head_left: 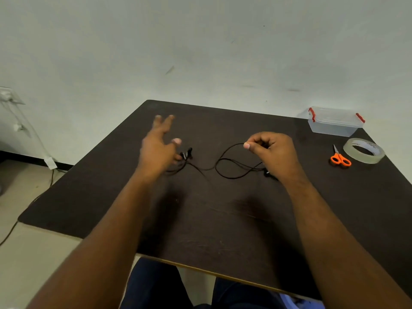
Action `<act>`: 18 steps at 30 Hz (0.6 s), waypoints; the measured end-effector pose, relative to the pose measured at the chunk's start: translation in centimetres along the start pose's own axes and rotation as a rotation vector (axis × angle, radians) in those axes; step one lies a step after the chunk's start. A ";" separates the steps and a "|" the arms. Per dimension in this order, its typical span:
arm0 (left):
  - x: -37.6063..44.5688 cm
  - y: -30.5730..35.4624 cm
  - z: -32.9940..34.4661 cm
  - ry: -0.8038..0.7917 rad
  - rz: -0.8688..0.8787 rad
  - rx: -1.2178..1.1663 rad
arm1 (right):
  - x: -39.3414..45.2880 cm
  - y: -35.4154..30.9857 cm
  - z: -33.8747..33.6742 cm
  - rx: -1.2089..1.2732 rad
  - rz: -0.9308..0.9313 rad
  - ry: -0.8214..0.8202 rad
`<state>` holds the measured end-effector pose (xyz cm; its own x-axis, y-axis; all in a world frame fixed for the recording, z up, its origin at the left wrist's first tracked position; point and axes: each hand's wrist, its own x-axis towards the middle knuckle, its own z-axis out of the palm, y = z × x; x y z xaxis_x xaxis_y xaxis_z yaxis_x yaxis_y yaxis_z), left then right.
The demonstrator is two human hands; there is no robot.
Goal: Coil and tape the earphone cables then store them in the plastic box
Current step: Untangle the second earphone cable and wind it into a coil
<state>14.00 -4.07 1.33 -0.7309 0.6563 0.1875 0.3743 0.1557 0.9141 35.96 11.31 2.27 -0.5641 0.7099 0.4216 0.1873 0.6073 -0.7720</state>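
While both arms reach over the table (223,230): right hand (273,150) pinches one black cable (225,161) mid-table, loops sagging | left hand (159,148) fingers spread, holding nothing, just by the earbuds (187,152) | far right: one box (333,121), lid on, one tape roll (363,150), one pair of scissors (340,158)

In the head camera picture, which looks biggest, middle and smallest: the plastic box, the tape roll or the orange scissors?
1. plastic box, largest, though it sits farthest away.
2. tape roll, a bit smaller than the box.
3. orange scissors, clearly smallest.
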 end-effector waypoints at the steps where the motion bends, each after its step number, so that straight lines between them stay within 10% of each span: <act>1: -1.5 1.1 1.4 -0.074 0.027 -0.116 | -0.3 0.0 0.7 0.001 -0.001 -0.011; 5: -5.9 2.9 6.1 -0.248 -0.088 -0.482 | -1.3 -0.1 2.7 0.016 -0.030 -0.053; 12: -5.2 3.2 5.9 -0.239 0.007 -0.358 | -1.9 -1.3 1.6 -0.003 -0.102 -0.101; 18: -1.8 4.4 2.1 0.037 -0.103 -0.498 | -1.4 -1.7 -1.7 0.065 -0.024 0.019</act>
<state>18.14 -3.01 4.31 -0.7727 0.6281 0.0919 -0.0115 -0.1586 0.9873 37.78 9.92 3.82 -0.5528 0.7023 0.4486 0.1207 0.6001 -0.7907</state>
